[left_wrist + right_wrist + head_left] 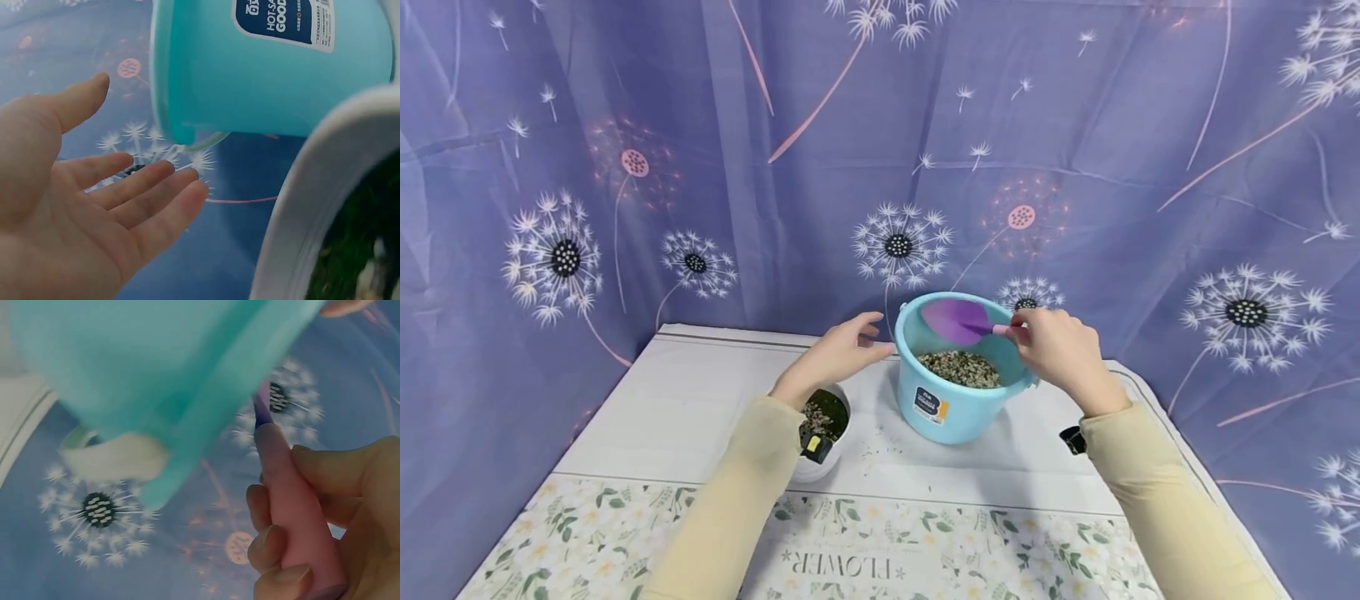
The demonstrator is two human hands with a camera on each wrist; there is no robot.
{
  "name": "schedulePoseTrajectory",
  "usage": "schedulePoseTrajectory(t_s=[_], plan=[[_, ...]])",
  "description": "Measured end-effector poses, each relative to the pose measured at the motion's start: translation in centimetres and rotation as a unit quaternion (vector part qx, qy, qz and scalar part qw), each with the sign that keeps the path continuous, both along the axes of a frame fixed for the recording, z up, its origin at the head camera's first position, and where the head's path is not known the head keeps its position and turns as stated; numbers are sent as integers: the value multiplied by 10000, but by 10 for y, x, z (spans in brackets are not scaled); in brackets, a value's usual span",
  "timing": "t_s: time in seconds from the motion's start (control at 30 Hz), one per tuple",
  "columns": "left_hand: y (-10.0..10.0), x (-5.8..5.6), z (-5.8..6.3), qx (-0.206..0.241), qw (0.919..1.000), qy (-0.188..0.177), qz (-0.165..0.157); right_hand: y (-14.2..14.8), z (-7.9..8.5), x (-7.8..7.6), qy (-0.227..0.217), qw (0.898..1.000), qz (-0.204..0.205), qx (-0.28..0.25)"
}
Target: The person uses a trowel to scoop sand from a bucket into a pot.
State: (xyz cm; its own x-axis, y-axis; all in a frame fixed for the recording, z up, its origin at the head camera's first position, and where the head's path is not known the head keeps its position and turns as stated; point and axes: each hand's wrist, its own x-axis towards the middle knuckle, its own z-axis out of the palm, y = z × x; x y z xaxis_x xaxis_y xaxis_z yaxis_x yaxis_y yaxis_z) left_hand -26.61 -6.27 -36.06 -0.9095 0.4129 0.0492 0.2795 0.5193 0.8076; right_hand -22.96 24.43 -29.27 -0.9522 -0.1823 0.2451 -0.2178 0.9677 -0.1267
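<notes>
A light blue bucket (951, 412) stands on the table with a grainy brown and beige mix (962, 367) inside. My right hand (1062, 348) grips the pink handle (297, 512) of a small trowel at the bucket's right rim. Over the bucket's opening, the trowel's purple blade (958, 321) points left. At the left rim, my left hand (838, 354) holds nothing, its fingers spread loosely in the left wrist view. Below that wrist sits a white pot (814, 473), partly hidden by the forearm, with a similar mix and something dark green in it.
A few spilled grains (883, 452) lie on the white cover between pot and bucket. The near part of the table bears a flower-printed cloth (962, 550). A purple curtain (805, 208) with dandelion prints hangs close behind the bucket.
</notes>
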Motion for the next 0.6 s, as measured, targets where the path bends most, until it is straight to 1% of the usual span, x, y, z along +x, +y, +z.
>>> schedulePoseTrajectory(t_s=[0.13,0.3,0.43,0.6], plan=[[11,-10,-4,15,9996,-153,224,5,-1,-13,-219,9991,31,366],[23,-17,-7,204,9989,-335,258,6,-4,-28,-288,9960,63,846],[29,-19,-10,386,9975,-493,319,0,-10,-40,-208,9911,103,1310],[35,-18,-13,668,9948,-730,251,-8,-22,-50,-35,9817,194,1897]])
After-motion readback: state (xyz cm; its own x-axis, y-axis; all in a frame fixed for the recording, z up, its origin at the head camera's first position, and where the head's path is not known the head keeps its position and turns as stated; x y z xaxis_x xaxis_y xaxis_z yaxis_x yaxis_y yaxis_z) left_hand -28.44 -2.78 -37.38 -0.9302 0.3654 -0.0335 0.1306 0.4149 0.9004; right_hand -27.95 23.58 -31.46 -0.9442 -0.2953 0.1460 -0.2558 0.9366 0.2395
